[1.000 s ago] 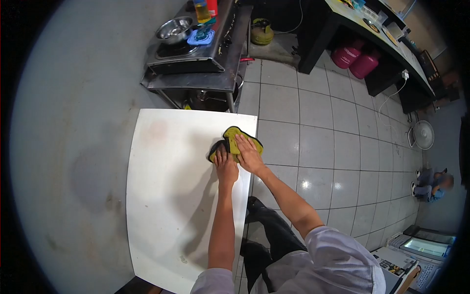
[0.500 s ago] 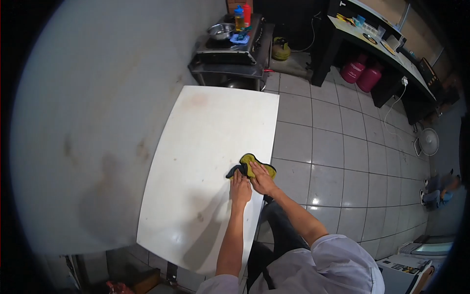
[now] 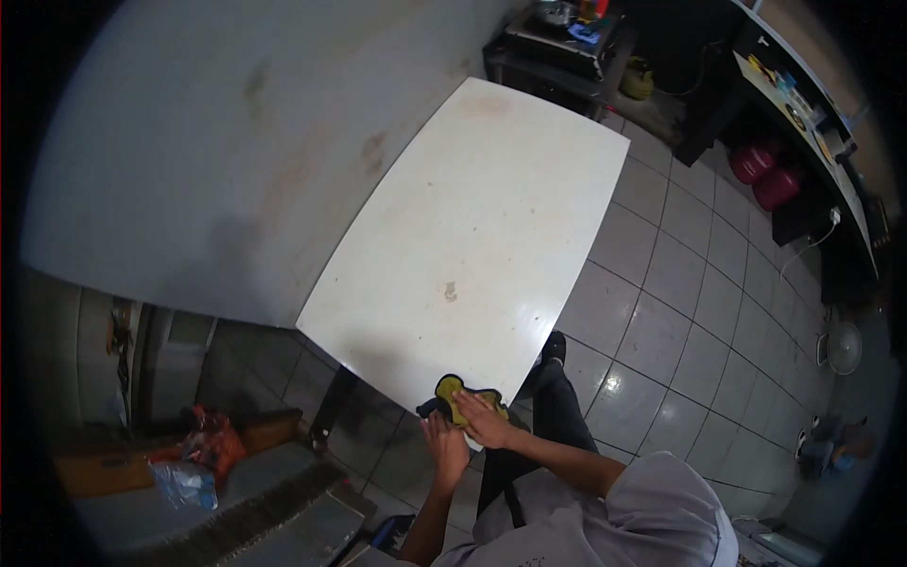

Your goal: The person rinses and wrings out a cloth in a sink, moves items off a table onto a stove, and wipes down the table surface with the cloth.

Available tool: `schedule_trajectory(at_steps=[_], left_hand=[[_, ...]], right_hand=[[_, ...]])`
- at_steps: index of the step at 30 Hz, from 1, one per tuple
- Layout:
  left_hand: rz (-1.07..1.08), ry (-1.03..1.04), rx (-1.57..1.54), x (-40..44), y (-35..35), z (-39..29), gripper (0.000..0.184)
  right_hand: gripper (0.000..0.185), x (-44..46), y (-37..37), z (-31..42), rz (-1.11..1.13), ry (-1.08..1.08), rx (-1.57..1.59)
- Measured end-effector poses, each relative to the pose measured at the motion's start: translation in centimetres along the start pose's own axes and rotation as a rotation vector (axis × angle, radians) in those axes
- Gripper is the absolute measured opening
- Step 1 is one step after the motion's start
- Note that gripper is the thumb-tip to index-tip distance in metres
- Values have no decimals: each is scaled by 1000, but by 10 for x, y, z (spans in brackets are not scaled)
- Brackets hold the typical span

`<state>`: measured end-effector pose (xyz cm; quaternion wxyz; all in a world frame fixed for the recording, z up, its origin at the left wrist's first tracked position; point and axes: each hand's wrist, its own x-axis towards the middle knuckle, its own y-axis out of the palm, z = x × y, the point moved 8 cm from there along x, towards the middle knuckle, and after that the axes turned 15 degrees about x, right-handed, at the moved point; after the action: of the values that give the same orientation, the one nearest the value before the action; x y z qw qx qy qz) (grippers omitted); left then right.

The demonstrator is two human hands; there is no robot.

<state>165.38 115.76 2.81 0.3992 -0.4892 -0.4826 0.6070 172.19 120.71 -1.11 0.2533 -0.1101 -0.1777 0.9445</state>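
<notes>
A yellow-green cloth (image 3: pixel 452 386) with a dark edge lies at the near corner of the white table (image 3: pixel 482 217). My right hand (image 3: pixel 483 420) holds it down against the tabletop, fingers over the yellow-green side. Close beside it, my left hand (image 3: pixel 446 448) has its fingers closed on the dark, folded end of the same cloth, at the table's edge. The fingertips of my left hand are partly hidden. A brownish smudge (image 3: pixel 450 292) and several small specks mark the white surface beyond the hands.
A grey wall (image 3: pixel 236 170) borders the table's left side. Beyond its far end stands a stove (image 3: pixel 557 42). Pink gas cylinders (image 3: pixel 777 187) sit under a counter at the right. Plastic bags (image 3: pixel 203 458) lie at lower left. A person (image 3: pixel 836 444) is at the far right.
Both hands have drawn the cloth toward me, from the table's right side to its near corner. The view has turned and shifted, showing more at the lower left.
</notes>
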Motion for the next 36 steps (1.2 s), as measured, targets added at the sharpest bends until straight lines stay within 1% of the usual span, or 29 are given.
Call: schedule_trajectory(at_steps=[1,3,5,6,7,8,9,10,11,12,13,14,15,16,17,18,19,20,21,23,24,25,27,29,31,32,35,36], left_hand=[[-26,-38,-35,-16,-2,9,40],[-46,-75,-69,-35,-7,19,39],[269,-172,-153,-48,8,27,35],[271,-164,-151,-47,-1,24,35],[234,-220,-177,-44,-12,26,34],[197,-269,-205,-38,-19,26,33],[198,-249,-204,-32,-15,20,33],[60,-191,-285,-24,-17,13,36],[-77,-131,-365,-15,-21,8,39],[-73,-112,-361,-6,-19,3,39],[-101,-40,-365,6,-19,-7,43],[-126,33,-372,18,-19,-18,47],[-120,54,-373,32,-16,-24,47],[-111,96,-429,48,-12,-30,51],[-100,137,-483,63,-8,-35,56],[-94,153,-480,81,-3,-36,56],[-81,216,-472,97,-1,-41,56],[-69,281,-467,112,1,-48,56],[-64,299,-468,126,-1,-52,56],[-48,398,-486,154,-6,-64,54],[-31,399,-465,170,-8,-69,52],[-24,409,-466,184,-11,-74,52],[-69,443,-459,213,-22,-86,51],[-90,463,-447,244,-29,-102,52],[-72,460,-272,272,-36,-123,58],[-79,441,-234,287,-33,-132,67],[-83,464,-223,326,-38,-153,64],[-71,473,-210,338,-38,-159,66]], right_hand=[[63,-3,13,9,28,-21,-24],[63,-11,33,18,163,-16,-193],[64,-17,35,26,191,-7,-201],[65,-18,35,26,210,-2,-219],[65,-17,35,22,198,5,-218],[68,-13,27,17,136,3,-280],[71,-12,18,15,74,5,-342],[71,-12,12,10,61,19,-339],[67,-9,-2,8,-48,-24,-314],[64,-6,-18,8,-158,-67,-290],[64,-3,-26,4,-175,-52,-286],[57,1,-30,-3,-142,-14,-348],[53,4,-38,-7,-106,22,-411],[48,6,-49,-13,-97,73,-388],[48,9,-60,-18,-109,83,-383],[48,14,-75,-24,-181,93,-399],[48,15,-89,-29,-253,104,-417],[50,19,-101,-38,-258,123,-411],[50,21,-113,-45,-271,137,-410],[48,26,-143,-51,-389,91,-400],[45,29,-161,-50,-302,191,-394],[45,33,-173,-59,-308,201,-391],[46,36,-205,-64,-499,109,-439],[42,46,-230,-83,-500,157,-459],[41,51,-258,-95,-597,131,-505],[40,56,-270,-105,-594,154,-519],[41,65,-311,-119,-554,235,-519],[42,69,-321,-125,-557,232,-560]])
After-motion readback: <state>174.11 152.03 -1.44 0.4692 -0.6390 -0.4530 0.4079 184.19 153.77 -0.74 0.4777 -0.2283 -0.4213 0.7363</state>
